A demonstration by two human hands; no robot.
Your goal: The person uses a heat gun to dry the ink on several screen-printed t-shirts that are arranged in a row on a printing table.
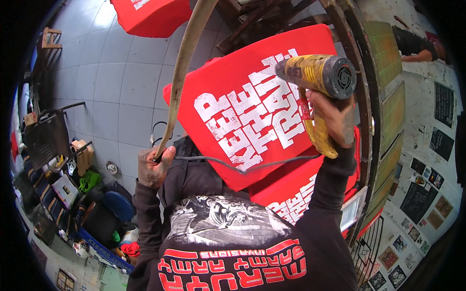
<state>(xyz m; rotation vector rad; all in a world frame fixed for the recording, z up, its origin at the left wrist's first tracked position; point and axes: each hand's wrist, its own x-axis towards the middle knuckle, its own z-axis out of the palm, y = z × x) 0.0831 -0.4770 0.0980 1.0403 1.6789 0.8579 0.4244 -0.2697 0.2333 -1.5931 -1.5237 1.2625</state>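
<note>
My right hand [336,118] grips the handle of a yellow and black heat gun [316,74]. Its nozzle points left over a red fabric panel [204,85] with large white printed lettering. In my left hand [156,163] is the lower end of a long pale strip or bar [180,69], whose material I cannot tell. A dark cord [276,165] runs from near my left hand across the red fabric towards the heat gun. Below lies another red printed fabric panel [265,191], partly hidden by my right arm.
Another red printed piece [153,18] is at the top. A dark rack frame [367,65] with greenish panels [391,105] stands on the right. At left are a dark chair [49,134], a blue round seat [118,205] and clutter. A person [418,45] is at the upper right.
</note>
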